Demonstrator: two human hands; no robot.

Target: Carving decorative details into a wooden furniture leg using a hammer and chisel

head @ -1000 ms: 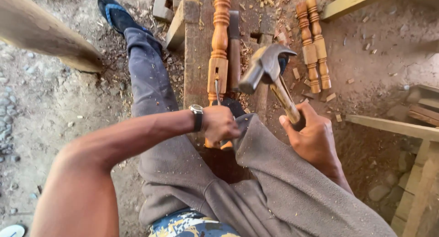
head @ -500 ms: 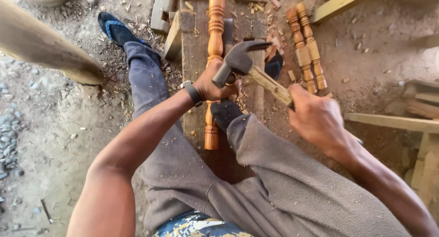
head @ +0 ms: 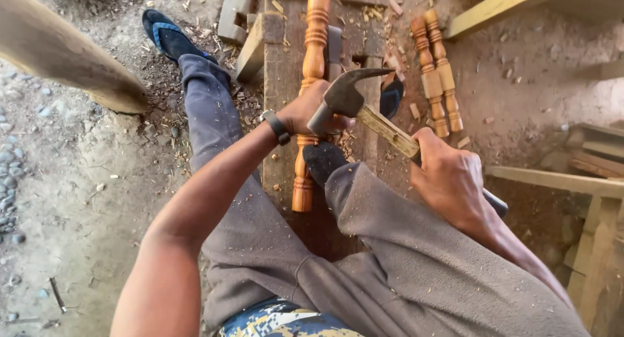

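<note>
Wooden tabletop [head: 276, 83], a rough plank bench w/ chips on it, runs between the person's legs. On it lies a turned orange spindle [head: 316, 38], lengthwise, near end by the knee. Two more turned spindles [head: 437, 77] lie on the dirt to the right, well apart. Left hand [head: 305, 113] is wrapped round the spindle's middle, fingers closed. Right hand [head: 448, 178] grips the wooden handle of a claw hammer [head: 344, 96]; hammer head sits just above the left hand.

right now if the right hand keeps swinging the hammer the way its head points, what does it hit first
Probably the left hand, gripping the turned spindle; the hammer in the right hand overlaps it, though depth is unclear.
</note>
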